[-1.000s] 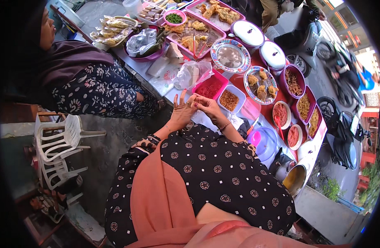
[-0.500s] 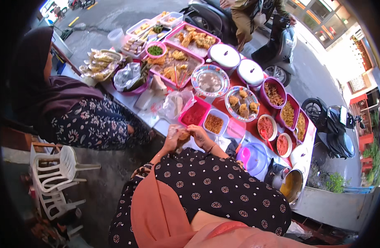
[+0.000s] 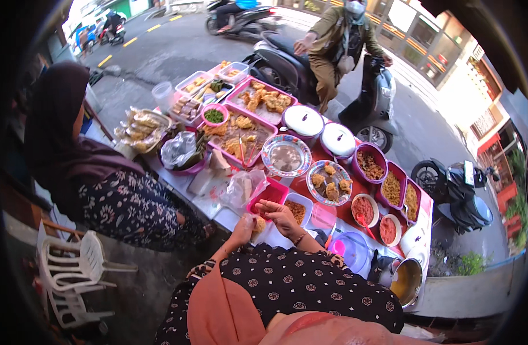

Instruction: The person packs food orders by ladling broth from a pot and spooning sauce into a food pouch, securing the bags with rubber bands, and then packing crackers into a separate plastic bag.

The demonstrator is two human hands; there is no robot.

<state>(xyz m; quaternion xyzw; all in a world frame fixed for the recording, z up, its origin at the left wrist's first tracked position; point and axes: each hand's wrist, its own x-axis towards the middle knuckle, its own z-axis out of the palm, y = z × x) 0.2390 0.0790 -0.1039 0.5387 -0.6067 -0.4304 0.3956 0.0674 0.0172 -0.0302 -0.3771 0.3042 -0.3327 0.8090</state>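
Observation:
At the table's near edge, my left hand (image 3: 243,230) is closed round a small golden-brown piece of food (image 3: 258,225), perhaps a fried snack; its exact kind is unclear. Just to its right, my right hand (image 3: 280,217) has its fingers stretched out and apart, holding nothing that I can see. Beyond the fingers lie a pink square tub of red sauce (image 3: 271,192) and a white tub of brown crumbly food (image 3: 297,210). A crumpled clear plastic bag (image 3: 241,188) rests beside the pink tub, to its left.
Fried food fills pink trays (image 3: 264,103) at the back. Lidded pots (image 3: 303,119), purple tubs (image 3: 370,164) and sauce bowls (image 3: 364,211) crowd the right. A steel pot (image 3: 410,282) stands at the right corner. A person (image 3: 74,138) is at the left, a scooter rider (image 3: 338,46) beyond the table.
My view has tilted up, so more street shows. My right hand has come away from the brown food piece with its fingers spread; my left hand keeps it.

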